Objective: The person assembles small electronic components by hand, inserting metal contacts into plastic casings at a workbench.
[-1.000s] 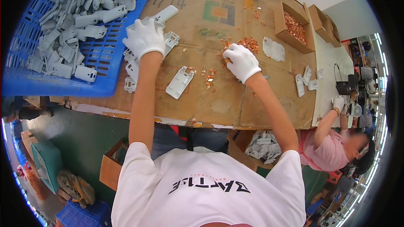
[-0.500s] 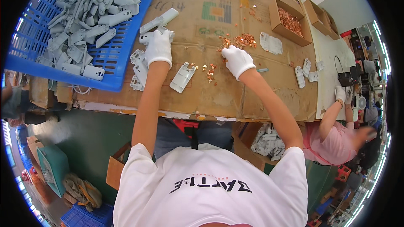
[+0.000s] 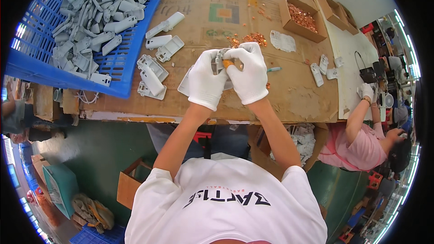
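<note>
Both gloved hands meet above the middle of the cardboard-covered table [image 3: 294, 104], closed together on one grey plastic housing [image 3: 220, 59] held just off the surface: the left hand [image 3: 205, 81] wraps it from below and the side, while the right hand [image 3: 247, 74] pinches something small and orange-brown against it, most likely one of the copper contacts [image 3: 247, 39] heaped just beyond the hands. Whether that piece is already seated in the housing cannot be told, since the fingers cover the joint. Judging from how things lie, the work is at an early or middle stage. The blue crate [image 3: 68, 70] at the left is piled high with grey housings, and the open cardboard box [image 3: 302, 18] at the far right holds plenty of copper pieces. A handful of housings [image 3: 153, 70] lie loose on the table between the crate and the hands, some open side up; it is not clear whether these are fitted or waiting. A flat grey part [image 3: 185, 85] lies partly under the left hand. At the right end of the table another person in a pink top [image 3: 357, 147] handles small things at their own place, well apart.
</note>
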